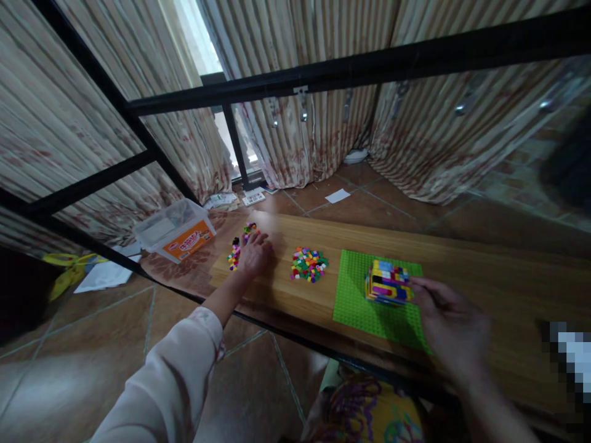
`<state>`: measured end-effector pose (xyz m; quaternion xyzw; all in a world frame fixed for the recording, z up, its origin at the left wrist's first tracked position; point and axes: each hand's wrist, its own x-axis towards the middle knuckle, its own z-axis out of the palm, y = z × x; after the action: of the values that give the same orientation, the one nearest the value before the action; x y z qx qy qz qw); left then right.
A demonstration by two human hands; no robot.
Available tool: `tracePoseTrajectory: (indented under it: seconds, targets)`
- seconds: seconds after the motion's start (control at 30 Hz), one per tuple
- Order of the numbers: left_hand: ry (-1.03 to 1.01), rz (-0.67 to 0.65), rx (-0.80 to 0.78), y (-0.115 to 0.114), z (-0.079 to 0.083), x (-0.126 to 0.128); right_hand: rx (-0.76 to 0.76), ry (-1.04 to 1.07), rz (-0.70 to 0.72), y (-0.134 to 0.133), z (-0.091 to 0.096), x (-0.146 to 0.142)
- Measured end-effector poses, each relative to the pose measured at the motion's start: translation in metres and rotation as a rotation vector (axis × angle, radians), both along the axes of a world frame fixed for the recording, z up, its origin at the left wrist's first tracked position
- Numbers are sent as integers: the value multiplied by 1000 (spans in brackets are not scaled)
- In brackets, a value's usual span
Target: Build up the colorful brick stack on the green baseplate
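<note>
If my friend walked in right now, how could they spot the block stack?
Find the long wooden table, then the bright green mat on it. The stack shows over that mat, with the right hand at its side. It is one chunky, many-coloured lump, unlike the loose pile nearby.

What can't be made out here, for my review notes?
All head view:
Whether the left hand holds anything: the hand covers its underside.
Whether the right hand grips the brick model: blurred.
Part of the green baseplate: behind the right hand.
Fine print on the orange label: too small.
</note>
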<state>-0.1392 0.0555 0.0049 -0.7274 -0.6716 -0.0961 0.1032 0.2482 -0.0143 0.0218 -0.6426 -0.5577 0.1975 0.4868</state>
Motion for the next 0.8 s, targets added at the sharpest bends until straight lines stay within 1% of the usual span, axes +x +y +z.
tracePoseTrajectory:
  seconds: [0.1,0.17,0.2,0.23,0.27,0.3,0.33,0.4,0.47,0.53,0.63,0.8]
  targets:
    - [-44,-19,34,-3,8,8,49,13,7,0,3,1]
    - [-164,-31,106,-9,17,23,94,56,14,1,5,1]
    - [-262,-34,152,-14,23,34,118,81,17,1,7,1]
    - [-400,-34,191,-20,28,49,145,107,19,1,8,0]
    - [-570,-40,198,-29,34,66,173,128,24,0,11,-1]
    - [-762,-53,163,-39,40,85,194,138,38,-1,13,-3]
    - [-965,-62,87,-50,45,106,210,145,74,-3,16,-5]
    - [-1298,-94,-150,-73,54,149,218,142,208,-9,23,-9]
    - [-1516,-86,-361,-91,60,185,195,127,374,-17,28,-13]
    - [-1680,-74,-493,-101,62,210,153,124,503,-23,30,-14]
    - [-1830,-32,-592,-102,62,227,114,163,570,-27,29,-11]
    - [-2016,44,-683,-94,62,234,117,191,558,-24,28,-6]
